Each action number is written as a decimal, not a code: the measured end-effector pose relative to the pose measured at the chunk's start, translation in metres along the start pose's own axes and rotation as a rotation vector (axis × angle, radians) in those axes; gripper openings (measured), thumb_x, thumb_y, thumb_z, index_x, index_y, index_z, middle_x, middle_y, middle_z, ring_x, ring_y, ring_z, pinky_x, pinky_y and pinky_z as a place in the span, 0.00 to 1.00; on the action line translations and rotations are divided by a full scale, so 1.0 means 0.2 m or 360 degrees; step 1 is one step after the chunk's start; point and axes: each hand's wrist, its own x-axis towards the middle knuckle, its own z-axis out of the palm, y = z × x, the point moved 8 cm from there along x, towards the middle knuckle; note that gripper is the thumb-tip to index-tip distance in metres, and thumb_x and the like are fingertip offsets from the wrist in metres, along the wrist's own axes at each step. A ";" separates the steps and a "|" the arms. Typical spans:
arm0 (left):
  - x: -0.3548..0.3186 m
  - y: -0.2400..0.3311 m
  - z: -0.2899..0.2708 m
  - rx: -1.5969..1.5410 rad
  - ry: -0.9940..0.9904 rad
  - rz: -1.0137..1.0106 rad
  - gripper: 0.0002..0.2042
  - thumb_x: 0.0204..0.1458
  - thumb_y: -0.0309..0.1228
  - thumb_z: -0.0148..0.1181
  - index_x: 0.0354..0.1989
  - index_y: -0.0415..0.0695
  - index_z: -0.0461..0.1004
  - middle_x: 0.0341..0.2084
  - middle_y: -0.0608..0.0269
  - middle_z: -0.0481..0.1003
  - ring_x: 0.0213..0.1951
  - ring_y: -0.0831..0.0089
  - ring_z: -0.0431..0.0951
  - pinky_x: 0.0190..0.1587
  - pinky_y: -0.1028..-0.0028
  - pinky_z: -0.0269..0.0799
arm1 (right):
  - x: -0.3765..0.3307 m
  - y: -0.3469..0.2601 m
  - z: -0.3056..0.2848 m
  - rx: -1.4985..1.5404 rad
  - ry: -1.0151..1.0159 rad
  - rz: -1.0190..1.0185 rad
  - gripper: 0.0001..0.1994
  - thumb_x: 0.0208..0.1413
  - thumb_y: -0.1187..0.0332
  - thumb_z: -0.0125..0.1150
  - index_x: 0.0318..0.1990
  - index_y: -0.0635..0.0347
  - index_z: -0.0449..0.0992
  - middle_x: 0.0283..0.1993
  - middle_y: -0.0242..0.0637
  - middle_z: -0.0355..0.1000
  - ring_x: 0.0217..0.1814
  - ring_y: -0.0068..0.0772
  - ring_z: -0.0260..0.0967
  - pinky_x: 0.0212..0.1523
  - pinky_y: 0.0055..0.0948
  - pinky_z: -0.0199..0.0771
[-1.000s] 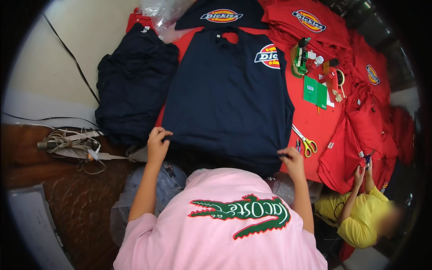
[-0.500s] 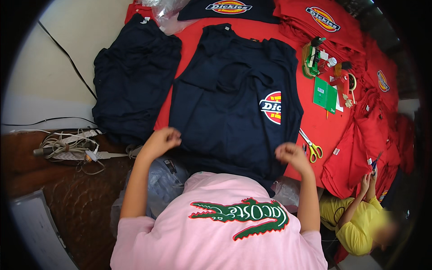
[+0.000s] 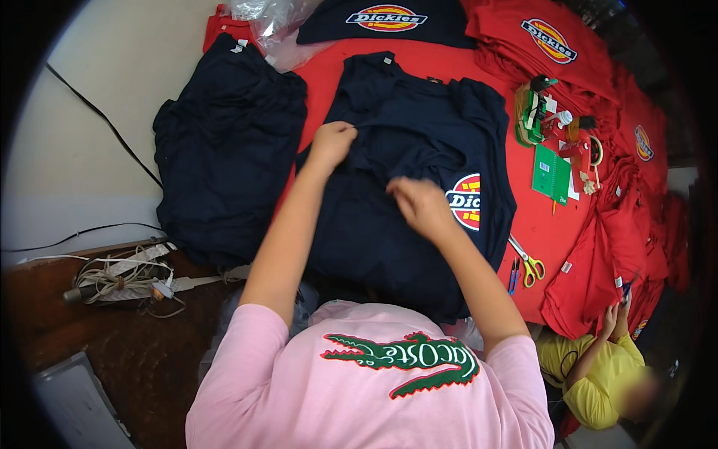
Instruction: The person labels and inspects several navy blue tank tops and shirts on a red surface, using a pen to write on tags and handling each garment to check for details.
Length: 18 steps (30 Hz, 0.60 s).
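The person in the pink shirt leans over a navy T-shirt [image 3: 419, 187] spread on a red-covered table [image 3: 546, 232]. The left hand [image 3: 333, 144] sits at about ten o'clock on the garment, fingers closed in a pinch on a fold of the navy cloth near its upper left. The right hand [image 3: 419, 203] lies near the shirt's middle, fingers curled down into the bunched fabric; it appears to grip the cloth, though how tightly cannot be told. A round red and yellow logo patch [image 3: 465, 202] shows just to the three o'clock side of the right hand.

At nine o'clock from the garment lies a stack of navy shirts [image 3: 228, 146], touching its edge. At twelve o'clock sits another folded navy shirt [image 3: 389, 21] and a crumpled clear plastic bag [image 3: 277, 26]. Toward one and two o'clock are piles of red shirts [image 3: 546, 45]. At three o'clock lie a green card [image 3: 552, 173] and small tags, and at four o'clock yellow-handled scissors [image 3: 528, 263] beside pens. At eight o'clock a coiled cable bundle [image 3: 120, 278] rests on a dark wooden surface. At five o'clock another person in a yellow top [image 3: 594, 378] handles red cloth.
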 end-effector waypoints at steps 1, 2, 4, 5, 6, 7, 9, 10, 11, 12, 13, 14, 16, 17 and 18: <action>-0.02 -0.04 -0.01 -0.0821 -0.0331 -0.0036 0.18 0.60 0.30 0.60 0.58 0.38 0.77 0.50 0.56 0.84 0.50 0.63 0.85 0.54 0.59 0.80 | -0.10 -0.02 0.05 0.0205 -0.0150 0.0110 0.05 0.62 0.75 0.62 0.43 0.59 0.81 0.41 0.43 0.83 0.42 0.51 0.81 0.46 0.37 0.81; -0.10 -0.04 -0.03 -0.1645 -0.0637 -0.0078 0.16 0.63 0.28 0.57 0.58 0.39 0.77 0.52 0.57 0.83 0.52 0.65 0.84 0.56 0.59 0.80 | -0.17 -0.06 0.07 0.0229 -0.0289 0.0101 0.06 0.62 0.74 0.63 0.45 0.59 0.83 0.41 0.43 0.83 0.42 0.49 0.83 0.45 0.35 0.82; -0.22 0.00 -0.14 -0.1966 -0.0600 -0.0032 0.15 0.66 0.27 0.54 0.58 0.39 0.77 0.52 0.58 0.83 0.54 0.65 0.84 0.59 0.59 0.79 | -0.27 -0.06 0.06 0.0432 -0.0306 0.0380 0.07 0.62 0.75 0.65 0.47 0.60 0.84 0.41 0.40 0.83 0.40 0.39 0.83 0.43 0.30 0.81; -0.29 0.03 -0.19 -0.2126 -0.0579 -0.0019 0.14 0.67 0.26 0.52 0.58 0.40 0.77 0.53 0.59 0.83 0.55 0.65 0.84 0.61 0.59 0.78 | -0.27 -0.04 0.01 0.0465 -0.0136 0.0472 0.08 0.63 0.75 0.65 0.48 0.60 0.84 0.40 0.38 0.82 0.39 0.35 0.82 0.43 0.28 0.79; -0.34 0.05 -0.21 -0.2138 -0.0586 -0.0037 0.14 0.67 0.26 0.52 0.58 0.40 0.77 0.53 0.58 0.83 0.55 0.65 0.83 0.62 0.60 0.78 | -0.27 -0.01 -0.03 0.0494 0.0033 0.0562 0.08 0.63 0.76 0.65 0.48 0.60 0.84 0.39 0.37 0.81 0.39 0.30 0.80 0.42 0.26 0.78; -0.38 0.07 -0.22 -0.2151 -0.0591 -0.0056 0.14 0.67 0.27 0.52 0.58 0.40 0.77 0.53 0.58 0.83 0.56 0.65 0.83 0.63 0.60 0.78 | -0.24 0.00 -0.10 0.0477 0.0378 0.0596 0.08 0.63 0.77 0.65 0.48 0.59 0.84 0.37 0.34 0.78 0.32 0.25 0.75 0.35 0.24 0.75; -0.42 0.07 -0.23 -0.2170 -0.0613 -0.0082 0.14 0.68 0.27 0.52 0.58 0.40 0.76 0.53 0.57 0.82 0.57 0.65 0.83 0.63 0.60 0.78 | -0.13 0.05 -0.19 0.0224 0.0575 0.0535 0.17 0.58 0.74 0.71 0.55 0.60 0.80 0.47 0.39 0.77 0.46 0.33 0.76 0.46 0.31 0.76; -0.43 0.07 -0.22 -0.2179 -0.0633 -0.0088 0.14 0.68 0.27 0.52 0.59 0.40 0.76 0.53 0.57 0.82 0.57 0.65 0.83 0.63 0.61 0.78 | -0.06 0.05 -0.23 0.0088 0.0655 0.0456 0.21 0.57 0.72 0.73 0.58 0.60 0.78 0.53 0.41 0.77 0.53 0.37 0.76 0.52 0.34 0.76; -0.43 0.07 -0.22 -0.2184 -0.0658 -0.0091 0.15 0.68 0.27 0.52 0.60 0.40 0.75 0.54 0.57 0.82 0.56 0.65 0.83 0.62 0.61 0.79 | 0.02 0.03 -0.23 0.0051 0.0640 0.0379 0.24 0.55 0.72 0.74 0.60 0.60 0.77 0.56 0.42 0.76 0.56 0.40 0.74 0.56 0.37 0.74; -0.43 0.07 -0.20 -0.2201 -0.0685 -0.0096 0.15 0.68 0.27 0.52 0.61 0.40 0.74 0.54 0.57 0.82 0.56 0.65 0.84 0.62 0.61 0.79 | 0.10 -0.01 -0.22 0.0015 0.0624 0.0300 0.26 0.54 0.71 0.74 0.61 0.59 0.76 0.59 0.43 0.75 0.60 0.43 0.73 0.60 0.40 0.72; -0.42 0.05 -0.18 -0.2217 -0.0711 -0.0101 0.16 0.68 0.27 0.52 0.62 0.40 0.73 0.54 0.57 0.82 0.55 0.65 0.84 0.62 0.62 0.79 | 0.16 -0.05 -0.20 -0.0019 0.0608 0.0221 0.29 0.53 0.70 0.75 0.63 0.59 0.74 0.61 0.45 0.74 0.64 0.46 0.71 0.64 0.42 0.70; -0.41 0.04 -0.17 -0.2233 -0.0735 -0.0106 0.17 0.68 0.27 0.52 0.63 0.40 0.72 0.54 0.56 0.82 0.55 0.65 0.84 0.61 0.62 0.80 | 0.23 -0.11 -0.17 -0.0045 0.0530 0.0172 0.30 0.52 0.70 0.75 0.64 0.59 0.74 0.63 0.46 0.73 0.65 0.47 0.70 0.66 0.44 0.68; -0.47 0.14 -0.14 -0.2229 -0.0809 -0.0102 0.18 0.66 0.25 0.52 0.64 0.39 0.72 0.54 0.56 0.82 0.54 0.65 0.85 0.61 0.63 0.80 | 0.34 -0.21 -0.11 -0.0108 0.0380 0.0086 0.31 0.51 0.71 0.75 0.65 0.58 0.73 0.66 0.48 0.71 0.68 0.50 0.68 0.69 0.46 0.65; -0.50 0.19 -0.13 -0.2225 -0.0853 -0.0097 0.18 0.66 0.23 0.52 0.64 0.39 0.71 0.54 0.56 0.82 0.53 0.65 0.85 0.61 0.63 0.80 | 0.36 -0.19 -0.07 -0.0210 0.0367 0.0140 0.31 0.49 0.73 0.73 0.64 0.55 0.74 0.64 0.46 0.74 0.66 0.48 0.71 0.69 0.48 0.64; -0.54 0.23 -0.14 -0.2216 -0.0912 -0.0035 0.21 0.64 0.21 0.52 0.65 0.37 0.70 0.54 0.54 0.82 0.54 0.64 0.84 0.62 0.63 0.79 | 0.37 -0.13 -0.03 -0.0305 0.0276 0.0203 0.29 0.48 0.73 0.73 0.62 0.55 0.76 0.62 0.45 0.75 0.64 0.47 0.72 0.68 0.47 0.65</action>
